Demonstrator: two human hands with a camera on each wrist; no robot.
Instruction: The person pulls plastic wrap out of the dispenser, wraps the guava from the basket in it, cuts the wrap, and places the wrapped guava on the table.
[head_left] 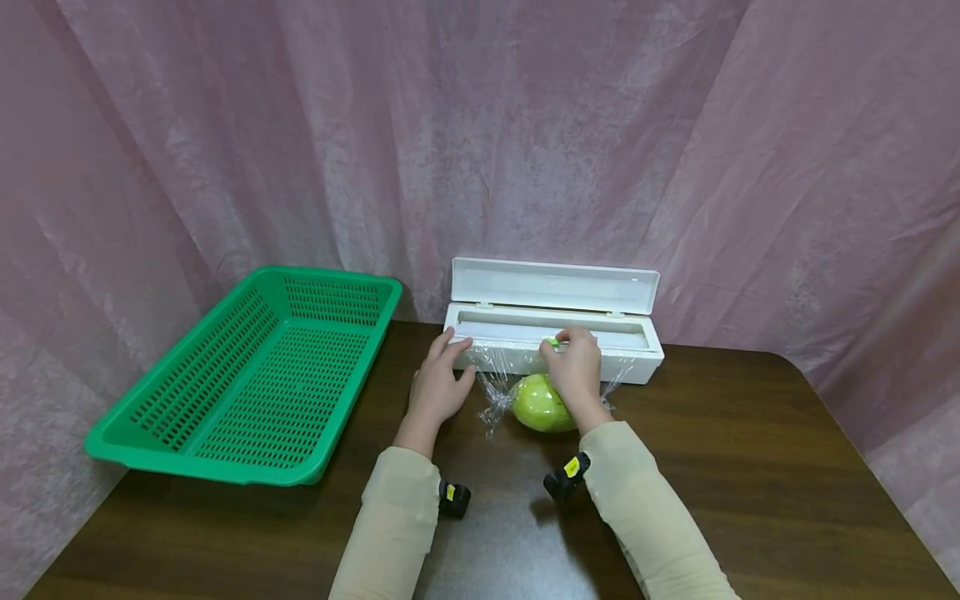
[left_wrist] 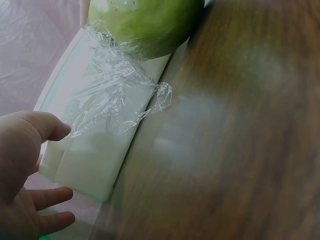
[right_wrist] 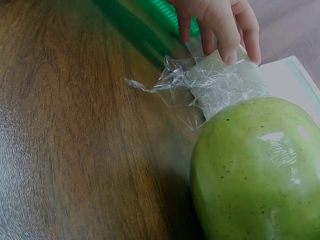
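In the head view, the right hand (head_left: 577,371) hides the right side of the fruit (head_left: 538,406) and part of a green piece (head_left: 553,342) too small to identify. The left-wrist view crops the fruit at the top and the left hand (left_wrist: 15,160) at the left edge, the counter (left_wrist: 240,130) blurred at right. The right-wrist view crops the basket (right_wrist: 167,12) at the top, the fruit at lower right.

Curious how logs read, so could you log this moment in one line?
left hand: at white box; right hand: at green tab; plastic film: beside green fruit; box lid: open
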